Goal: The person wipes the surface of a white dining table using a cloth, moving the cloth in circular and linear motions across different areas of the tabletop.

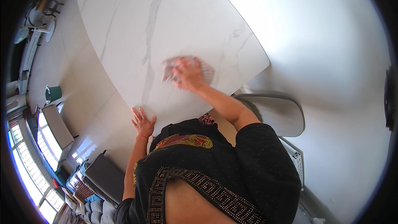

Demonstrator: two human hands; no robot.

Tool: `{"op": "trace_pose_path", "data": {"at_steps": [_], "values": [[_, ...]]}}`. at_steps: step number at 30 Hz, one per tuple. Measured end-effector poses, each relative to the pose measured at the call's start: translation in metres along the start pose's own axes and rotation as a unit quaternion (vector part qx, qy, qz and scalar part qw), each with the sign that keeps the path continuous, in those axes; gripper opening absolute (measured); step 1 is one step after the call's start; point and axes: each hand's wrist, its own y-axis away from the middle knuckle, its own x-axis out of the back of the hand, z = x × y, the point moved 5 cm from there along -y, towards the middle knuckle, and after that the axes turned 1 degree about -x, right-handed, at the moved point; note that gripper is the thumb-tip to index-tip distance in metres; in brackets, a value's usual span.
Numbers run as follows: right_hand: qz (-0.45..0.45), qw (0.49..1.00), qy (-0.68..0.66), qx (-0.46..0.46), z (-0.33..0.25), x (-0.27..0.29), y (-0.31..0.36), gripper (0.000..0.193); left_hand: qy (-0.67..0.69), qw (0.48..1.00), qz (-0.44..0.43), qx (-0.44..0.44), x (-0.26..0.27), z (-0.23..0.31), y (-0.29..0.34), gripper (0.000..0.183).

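Note:
My right hand [189,74] presses a crumpled, light pinkish-grey cloth [207,71] flat on a white marble-patterned table [132,37]. Its fingers curl over the cloth and are a little smeared by motion. Parts of the cloth stick out on both sides of the hand. At the table's near left edge, my left hand [142,122] rests with its fingers spread and nothing in it. A red string circles that wrist.
A grey chair [273,114] stands at the table's right, by the white wall [331,58]. On the tiled floor to the left is a green bucket [53,94]. A dark grey bench-like piece [108,177] and a grey sofa [97,211] lie at the lower left.

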Motion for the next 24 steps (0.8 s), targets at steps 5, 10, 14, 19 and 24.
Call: {"op": "trace_pose_path", "data": {"at_steps": [5, 10, 14, 19, 24], "values": [[0.111, 0.952, 0.108, -0.263, 0.153, 0.024, 0.017, 0.054, -0.008, 1.000, -0.003, -0.011, 0.001, 0.004, 0.000, 0.091], [0.058, 0.816, 0.080, -0.569, 0.233, 0.059, 0.087, 0.057, 0.024, 1.000, -0.009, 0.010, 0.003, 0.002, 0.005, 0.090], [0.063, 0.827, 0.107, -0.548, 0.197, 0.047, 0.105, 0.056, 0.033, 0.999, 0.005, -0.017, 0.003, 0.004, 0.001, 0.091], [0.053, 0.882, 0.113, -0.454, 0.106, 0.024, 0.081, 0.055, 0.041, 0.998, 0.008, -0.047, 0.009, 0.001, 0.004, 0.091], [0.042, 0.926, 0.098, -0.362, 0.013, -0.001, 0.057, 0.055, -0.004, 0.996, 0.001, -0.095, 0.014, -0.004, 0.007, 0.090]]}}
